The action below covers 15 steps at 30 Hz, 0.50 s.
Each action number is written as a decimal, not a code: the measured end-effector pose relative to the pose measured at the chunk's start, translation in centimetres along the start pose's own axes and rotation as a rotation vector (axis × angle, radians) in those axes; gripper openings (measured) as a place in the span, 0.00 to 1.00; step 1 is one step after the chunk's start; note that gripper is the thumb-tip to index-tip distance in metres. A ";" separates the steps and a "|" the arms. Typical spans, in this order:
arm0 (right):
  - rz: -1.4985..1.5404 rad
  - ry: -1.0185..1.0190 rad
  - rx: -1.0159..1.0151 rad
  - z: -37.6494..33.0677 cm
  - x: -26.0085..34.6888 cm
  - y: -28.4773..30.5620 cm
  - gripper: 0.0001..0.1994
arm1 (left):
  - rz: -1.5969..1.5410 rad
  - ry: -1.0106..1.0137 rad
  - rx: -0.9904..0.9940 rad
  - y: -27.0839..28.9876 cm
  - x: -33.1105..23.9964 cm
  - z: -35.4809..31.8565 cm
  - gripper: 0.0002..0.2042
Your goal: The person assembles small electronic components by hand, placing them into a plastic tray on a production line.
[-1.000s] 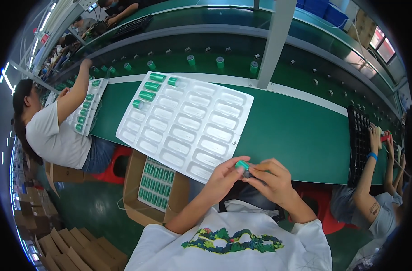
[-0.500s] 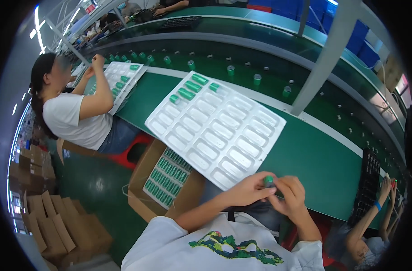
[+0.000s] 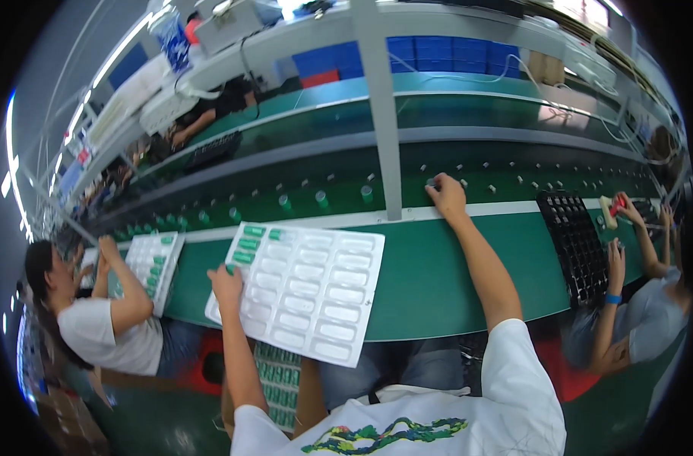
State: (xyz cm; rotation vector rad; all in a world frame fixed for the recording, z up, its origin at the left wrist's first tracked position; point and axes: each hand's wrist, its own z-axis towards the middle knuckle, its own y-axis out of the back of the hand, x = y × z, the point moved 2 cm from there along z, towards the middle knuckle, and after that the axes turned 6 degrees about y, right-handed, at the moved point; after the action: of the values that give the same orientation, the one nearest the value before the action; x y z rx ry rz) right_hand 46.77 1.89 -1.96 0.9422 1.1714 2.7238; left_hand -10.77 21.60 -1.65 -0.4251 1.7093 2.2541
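Observation:
My left hand point(image 3: 226, 290) is at the left edge of the white blister tray point(image 3: 308, 290), its fingers closed around a small green cylinder point(image 3: 231, 269) at one pocket. Several more green cylinders point(image 3: 248, 245) lie in the pockets at the tray's far left corner; the other pockets in view are bare. With the arm stretched forward, my right hand point(image 3: 447, 196) reaches over the white rail onto the dark conveyor. Its fingertips close on a small grey-topped cylinder point(image 3: 431, 183), mostly hidden by the hand.
Upright green cylinders point(image 3: 321, 199) stand along the conveyor, left of a grey post point(image 3: 381, 114). A black tray point(image 3: 567, 243) lies at the right on the green table point(image 3: 438, 292). Co-workers sit on both sides. Below the table, a carton holds packed cylinders point(image 3: 276, 380).
My hands, together on one cylinder before, have parted: the left went to the tray, the right out to the conveyor. The view has swung right, and the tray appears turned.

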 end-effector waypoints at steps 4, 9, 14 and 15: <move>0.000 0.050 -0.011 -0.7 1.9 0.1 0.22 | -0.015 -0.104 -0.187 -0.7 5.4 -0.4 0.19; -0.207 -0.001 -0.348 -0.9 -7.9 6.4 0.26 | -0.739 0.128 -0.028 1.1 2.4 -2.2 0.18; -0.199 0.024 -0.098 -1.2 -7.6 7.4 0.24 | -1.630 0.244 0.400 3.3 -0.6 -7.7 0.23; -0.249 0.140 -0.078 -0.8 -6.4 6.4 0.22 | -1.744 0.216 0.541 3.6 -2.4 -9.3 0.21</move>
State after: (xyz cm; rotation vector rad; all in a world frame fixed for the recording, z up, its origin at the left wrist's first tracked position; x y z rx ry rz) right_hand 52.80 -4.86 -1.43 0.5629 1.1090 2.6452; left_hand -9.36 11.63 0.12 -1.3059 1.0065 0.4883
